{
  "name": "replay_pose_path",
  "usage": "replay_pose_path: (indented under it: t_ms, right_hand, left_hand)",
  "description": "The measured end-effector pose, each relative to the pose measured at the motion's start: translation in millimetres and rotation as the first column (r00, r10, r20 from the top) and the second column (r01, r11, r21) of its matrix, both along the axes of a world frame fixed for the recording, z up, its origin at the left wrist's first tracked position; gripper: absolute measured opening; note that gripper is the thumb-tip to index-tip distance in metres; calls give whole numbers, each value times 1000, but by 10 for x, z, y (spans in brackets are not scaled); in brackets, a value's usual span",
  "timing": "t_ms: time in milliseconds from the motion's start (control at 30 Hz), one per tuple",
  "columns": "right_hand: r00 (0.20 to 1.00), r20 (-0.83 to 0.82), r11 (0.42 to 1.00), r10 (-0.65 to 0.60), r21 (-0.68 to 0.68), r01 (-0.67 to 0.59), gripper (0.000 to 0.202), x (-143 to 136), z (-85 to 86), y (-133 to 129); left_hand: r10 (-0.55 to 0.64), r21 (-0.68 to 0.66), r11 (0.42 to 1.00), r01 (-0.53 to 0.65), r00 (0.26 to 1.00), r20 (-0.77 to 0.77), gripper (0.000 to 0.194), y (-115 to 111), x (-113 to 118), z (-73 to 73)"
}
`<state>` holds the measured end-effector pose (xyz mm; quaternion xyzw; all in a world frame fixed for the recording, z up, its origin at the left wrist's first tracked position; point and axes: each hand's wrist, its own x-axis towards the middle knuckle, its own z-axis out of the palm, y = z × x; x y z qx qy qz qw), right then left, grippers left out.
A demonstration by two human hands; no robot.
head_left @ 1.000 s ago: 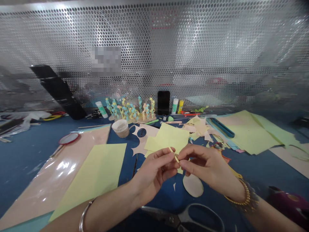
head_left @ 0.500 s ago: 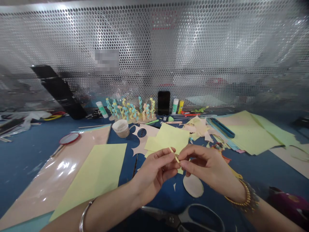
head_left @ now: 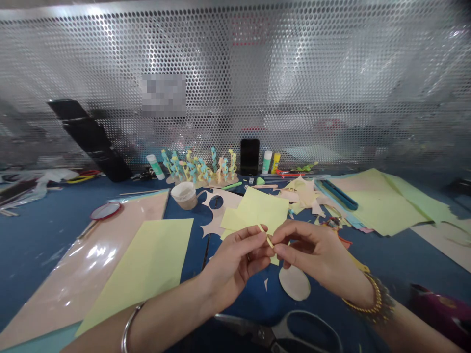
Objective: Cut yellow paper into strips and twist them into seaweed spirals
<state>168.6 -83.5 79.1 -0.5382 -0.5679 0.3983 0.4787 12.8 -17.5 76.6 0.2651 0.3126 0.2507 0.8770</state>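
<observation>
Both hands, left hand point(head_left: 235, 262) and right hand point(head_left: 312, 255), pinch a thin yellow paper strip point(head_left: 265, 235) at lower centre above the blue tabletop point(head_left: 40, 240); rolling it well probably needs tight fingertips and small, even turns.

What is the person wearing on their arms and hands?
Both forearms are bare, with no sleeves and no gloves in view. The left wrist carries a thin, plain silver bangle. The right wrist carries a gold beaded bracelet. No rings can be made out on the left hand or the right hand.
</observation>
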Motion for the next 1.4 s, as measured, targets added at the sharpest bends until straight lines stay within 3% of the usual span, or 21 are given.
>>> replay_pose_path:
  t_ms: [1400]
  right_hand:
    - [1000, 16, 999, -21, 30, 21, 14, -4, -8, -9]
  left_hand:
    - [9, 11, 1000, -9, 1000, -5, 8, -7, -1, -8]
